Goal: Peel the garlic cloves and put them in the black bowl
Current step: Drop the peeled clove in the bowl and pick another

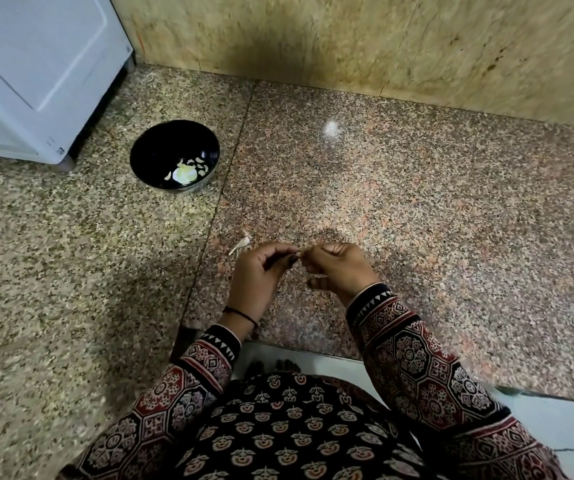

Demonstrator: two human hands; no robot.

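The left hand (pixel 261 271) and the right hand (pixel 341 268) are held close together above the near part of the counter; the fingers of both are curled; a small pale bit of garlic (pixel 300 253) is pinched between the fingertips of the two hands; most of it is hidden, so it cannot be told if it is clove or skin. A thin black thread (pixel 242 315) is worn on the left wrist; patterned sleeves (pixel 413 358) are worn on both arms. Just left of the left hand, a scrap of garlic skin (pixel 242 243) is seen lying on the speckled stone counter (pixel 417 220). Farther off to the left, the black bowl (pixel 161 140) is set on the counter, well apart from the hands; peeled garlic cloves (pixel 197 165) and a bigger pale piece (pixel 184 174) are seen inside it. A white machine (pixel 36 64) is seen at the far left, near the bowl; a yellow-brown wall (pixel 348 39) is seen behind the counter.
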